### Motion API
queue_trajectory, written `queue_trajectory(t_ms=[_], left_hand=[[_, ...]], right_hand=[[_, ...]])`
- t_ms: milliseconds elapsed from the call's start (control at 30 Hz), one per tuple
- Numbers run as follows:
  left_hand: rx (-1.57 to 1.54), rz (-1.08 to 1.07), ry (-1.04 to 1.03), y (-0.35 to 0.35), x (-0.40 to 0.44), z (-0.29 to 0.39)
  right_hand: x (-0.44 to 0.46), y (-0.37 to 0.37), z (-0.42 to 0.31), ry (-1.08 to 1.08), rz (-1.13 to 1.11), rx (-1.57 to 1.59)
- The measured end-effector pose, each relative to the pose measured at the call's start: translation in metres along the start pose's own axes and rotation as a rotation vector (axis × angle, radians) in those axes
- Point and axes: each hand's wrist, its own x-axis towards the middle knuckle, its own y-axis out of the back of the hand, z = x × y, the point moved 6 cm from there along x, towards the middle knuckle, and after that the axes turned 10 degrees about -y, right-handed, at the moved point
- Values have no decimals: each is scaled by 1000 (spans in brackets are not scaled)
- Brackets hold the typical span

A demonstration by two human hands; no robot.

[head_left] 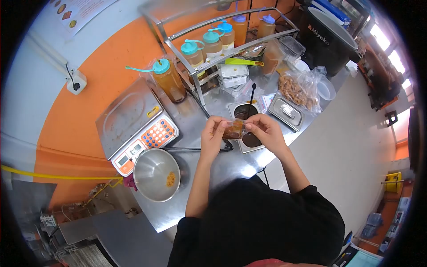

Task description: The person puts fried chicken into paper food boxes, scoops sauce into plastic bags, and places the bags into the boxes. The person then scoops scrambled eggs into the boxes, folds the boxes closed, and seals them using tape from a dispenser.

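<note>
Between my two hands is a small clear plastic bag (233, 131) with brown sauce in it. My left hand (214, 133) pinches its left side between thumb and fingers. My right hand (266, 132) pinches the opposite side near the top. Just beneath the bag stands a steel sauce container (232, 108) with dark brown sauce. A black-handled utensil (252, 93) stands up out of it; its lower end is hidden. To the right of this container lies a steel lid (286, 112) with a handle.
A digital scale (144, 144) and a steel bowl (150, 175) with a little yellowish food are at left. Several capped squeeze bottles (192, 54) stand behind by a metal rack (178, 49). A bag of brown fried pieces (299, 89) and a black Miyako pot (327, 42) are at right.
</note>
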Motion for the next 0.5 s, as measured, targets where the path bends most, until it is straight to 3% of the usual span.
queue_trajectory(t_ms=[267,400,500], left_hand=[[91,18,-18,-8,-1,14],[257,30,-171,-7,0,22],[408,2,-318,-11,1,31]], right_hand=[[7,-1,3,5,44,-32],[7,-5,-17,47,-66,-63],[11,-7,-31,225,-24,-242]])
